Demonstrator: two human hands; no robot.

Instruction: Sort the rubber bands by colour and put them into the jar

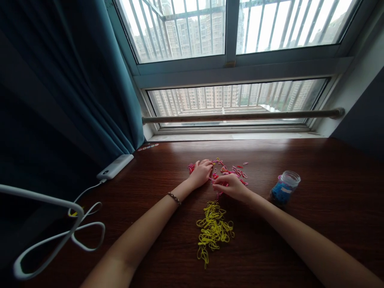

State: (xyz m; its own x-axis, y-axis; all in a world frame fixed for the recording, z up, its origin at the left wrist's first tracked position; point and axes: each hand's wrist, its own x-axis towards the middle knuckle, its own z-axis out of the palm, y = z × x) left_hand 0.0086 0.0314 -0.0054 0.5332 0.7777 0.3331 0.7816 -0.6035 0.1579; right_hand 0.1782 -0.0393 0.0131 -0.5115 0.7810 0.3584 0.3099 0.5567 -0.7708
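Note:
A scatter of small red and pink rubber bands lies on the dark wooden table near the window. My left hand rests curled on the left part of that scatter. My right hand sits just right of it, fingertips pinched on some pink bands. A separate pile of yellow rubber bands lies nearer to me, between my forearms. A bracelet circles my left wrist.
An open clear jar with blue bands inside stands right of my right hand. A white power bank with a cable lies at the table's left, by a teal curtain. White hanger loops sit at the near left.

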